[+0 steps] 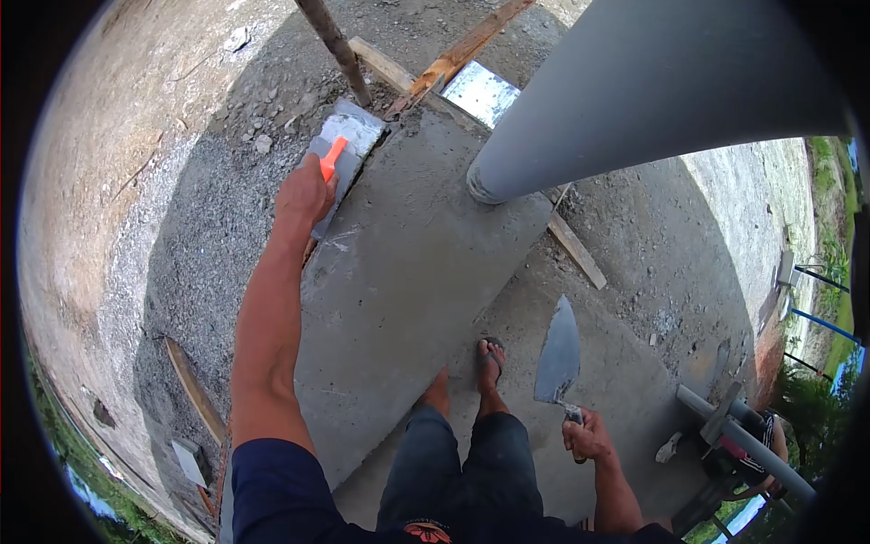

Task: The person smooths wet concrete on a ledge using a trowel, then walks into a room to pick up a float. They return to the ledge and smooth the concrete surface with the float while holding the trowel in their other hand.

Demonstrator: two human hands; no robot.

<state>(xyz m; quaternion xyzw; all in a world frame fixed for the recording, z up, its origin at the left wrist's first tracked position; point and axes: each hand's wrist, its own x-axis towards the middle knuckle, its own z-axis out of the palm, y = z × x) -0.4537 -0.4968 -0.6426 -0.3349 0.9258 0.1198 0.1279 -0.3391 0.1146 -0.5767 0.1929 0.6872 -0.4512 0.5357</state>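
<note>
My left hand (305,192) is wrapped round the orange handle of a plastering trowel (355,130), whose flat metal blade lies along the far left edge of the concrete slab (399,245). In my right hand (590,437) is a pointing trowel (559,356), held by its handle with the pointed blade directed away from me. That blade hangs over the lower concrete surface to the right of my feet. Wet-looking grey concrete covers the slab's top, with a few marks near its left edge.
A thick grey round column (634,100) rises from the slab's far right part. Wooden boards (467,50) and an upright pole (335,45) stand at the far edge. Gravel (204,245) borders the left side. Another person (757,453) is at the lower right, beside grey pipes.
</note>
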